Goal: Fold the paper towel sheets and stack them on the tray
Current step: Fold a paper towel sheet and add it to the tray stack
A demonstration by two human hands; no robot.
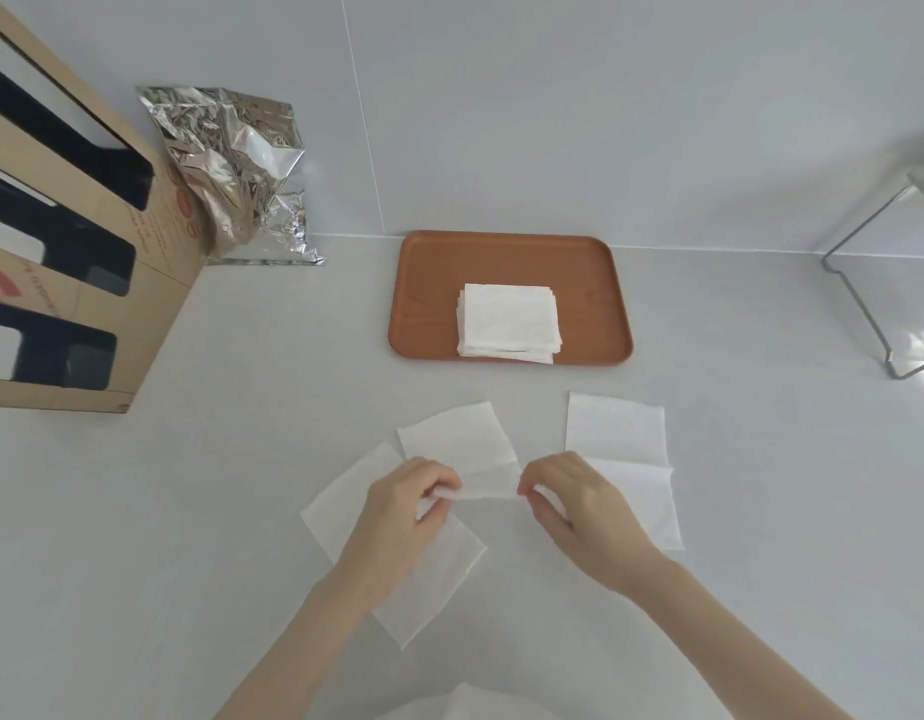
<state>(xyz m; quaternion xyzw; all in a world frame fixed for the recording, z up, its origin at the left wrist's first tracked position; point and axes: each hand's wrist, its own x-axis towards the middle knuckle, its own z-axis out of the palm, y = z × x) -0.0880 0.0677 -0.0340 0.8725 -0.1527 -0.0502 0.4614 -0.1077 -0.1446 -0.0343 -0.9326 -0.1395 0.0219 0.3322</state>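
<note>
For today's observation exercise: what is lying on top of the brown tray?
A stack of folded paper towels sits on the tray, toward its near edge. The tray surface beneath the stack is covered; the number of sheets cannot be told.

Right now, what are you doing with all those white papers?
A person is folding paper towel sheets. Both hands, left hand and right hand, pinch the near edge of one sheet and lift it to fold it. Two more flat sheets wait on the counter, one under the left hand and one beside the right hand. A stack of folded sheets already sits on the orange tray.
</note>
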